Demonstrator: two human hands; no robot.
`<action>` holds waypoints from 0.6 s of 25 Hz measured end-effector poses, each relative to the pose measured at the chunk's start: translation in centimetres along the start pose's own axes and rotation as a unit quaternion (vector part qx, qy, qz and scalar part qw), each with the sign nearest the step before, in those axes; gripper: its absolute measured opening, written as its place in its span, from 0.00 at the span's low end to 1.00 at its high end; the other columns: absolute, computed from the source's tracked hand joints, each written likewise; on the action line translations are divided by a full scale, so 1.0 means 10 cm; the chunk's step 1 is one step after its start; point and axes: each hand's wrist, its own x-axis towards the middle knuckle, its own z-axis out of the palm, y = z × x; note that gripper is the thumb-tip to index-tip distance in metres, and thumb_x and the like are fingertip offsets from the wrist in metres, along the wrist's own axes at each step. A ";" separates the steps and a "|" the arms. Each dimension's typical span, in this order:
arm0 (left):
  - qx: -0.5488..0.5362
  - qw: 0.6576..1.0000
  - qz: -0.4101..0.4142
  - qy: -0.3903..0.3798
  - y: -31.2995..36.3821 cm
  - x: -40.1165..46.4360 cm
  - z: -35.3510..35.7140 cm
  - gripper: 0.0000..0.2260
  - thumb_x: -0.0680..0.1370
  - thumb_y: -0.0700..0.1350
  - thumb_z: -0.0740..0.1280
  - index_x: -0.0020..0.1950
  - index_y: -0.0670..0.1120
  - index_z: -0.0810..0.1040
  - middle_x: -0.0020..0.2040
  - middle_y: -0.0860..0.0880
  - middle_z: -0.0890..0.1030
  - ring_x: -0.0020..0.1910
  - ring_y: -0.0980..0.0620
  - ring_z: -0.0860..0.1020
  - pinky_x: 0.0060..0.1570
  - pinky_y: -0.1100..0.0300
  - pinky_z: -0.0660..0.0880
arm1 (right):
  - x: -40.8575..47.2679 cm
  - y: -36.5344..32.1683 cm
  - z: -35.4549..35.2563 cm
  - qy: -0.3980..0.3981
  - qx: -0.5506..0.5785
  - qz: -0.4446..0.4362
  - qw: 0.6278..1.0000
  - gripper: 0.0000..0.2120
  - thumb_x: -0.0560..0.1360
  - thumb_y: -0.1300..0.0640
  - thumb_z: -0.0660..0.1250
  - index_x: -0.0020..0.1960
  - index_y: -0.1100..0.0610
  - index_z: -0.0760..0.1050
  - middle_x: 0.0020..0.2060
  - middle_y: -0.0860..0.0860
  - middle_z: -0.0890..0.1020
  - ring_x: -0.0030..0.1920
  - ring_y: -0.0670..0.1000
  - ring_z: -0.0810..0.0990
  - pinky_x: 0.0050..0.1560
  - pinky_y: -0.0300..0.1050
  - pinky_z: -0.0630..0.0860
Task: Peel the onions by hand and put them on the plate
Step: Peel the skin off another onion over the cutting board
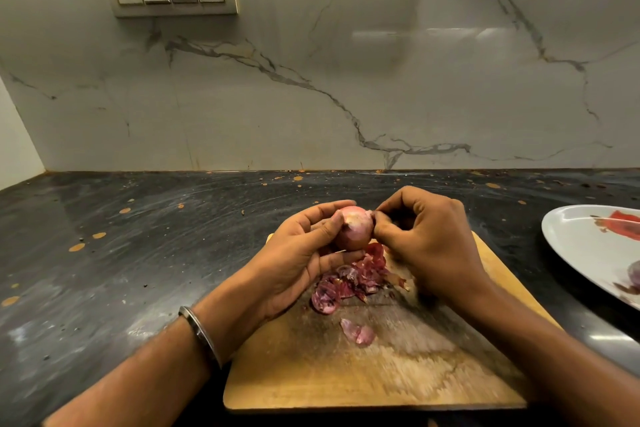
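While the left hand (pixel 304 253) cupped the onion (pixel 353 227) from its left side, thumb over the top and fingers curled beneath, the right hand (pixel 426 243) pinched at the onion's right end, fingertips bunched on what looked like a scrap of skin there. Both hands were closed on the same bulb, held in the air above the far edge of the wooden cutting board (pixel 381 367). Its long axis ran roughly left to right between the two grips, so the skin would probably be pulled off to the right, away from the holding hand. Most of the visible surface was pale and pink, which suggested the peeling was well advanced. Beneath the hands, a heap of purple onion peels (pixel 349 282) lay on the far half of the board, with one loose peel piece (pixel 358 331) nearer its middle. The plate (pixel 588 253) sat at the counter's right edge, well apart from the board, carrying what seemed to be one peeled onion (pixel 634 276) at its cropped rim. Bare dark counter (pixel 138 253) lay between board and plate, so the right hand, being nearer, had an unobstructed path across.
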 end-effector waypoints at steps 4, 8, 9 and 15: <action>-0.013 1.000 -0.008 -0.011 0.02 0.00 -0.02 0.16 0.77 0.44 0.66 0.64 0.42 0.79 0.62 0.39 0.80 0.60 0.38 0.80 0.54 0.48 0.81 | 0.02 0.02 0.00 -0.007 0.029 0.037 0.999 0.05 0.74 0.63 0.73 0.45 0.54 0.80 0.34 0.47 0.83 0.35 0.46 0.82 0.36 0.43 0.80; -0.007 1.000 0.006 -0.009 -0.01 0.01 -0.03 0.15 0.74 0.39 0.70 0.60 0.44 0.82 0.58 0.39 0.83 0.57 0.40 0.82 0.52 0.52 0.82 | 0.00 0.00 0.00 -0.030 0.018 0.021 0.999 0.08 0.73 0.65 0.72 0.46 0.53 0.83 0.36 0.45 0.84 0.39 0.42 0.82 0.40 0.36 0.79; -0.011 1.000 0.011 -0.005 -0.01 0.02 -0.03 0.15 0.74 0.39 0.70 0.60 0.44 0.82 0.58 0.39 0.83 0.57 0.40 0.82 0.52 0.52 0.82 | 0.00 0.00 0.00 -0.039 -0.002 0.023 0.999 0.08 0.73 0.65 0.72 0.45 0.53 0.84 0.37 0.44 0.84 0.39 0.42 0.82 0.41 0.36 0.79; -0.010 0.999 0.036 0.033 0.04 0.04 -0.06 0.19 0.72 0.42 0.70 0.63 0.47 0.80 0.57 0.42 0.84 0.52 0.46 0.82 0.44 0.57 0.82 | 0.01 -0.03 0.01 -0.137 -0.054 0.010 0.989 0.08 0.72 0.64 0.72 0.43 0.52 0.85 0.40 0.43 0.83 0.42 0.41 0.81 0.44 0.35 0.79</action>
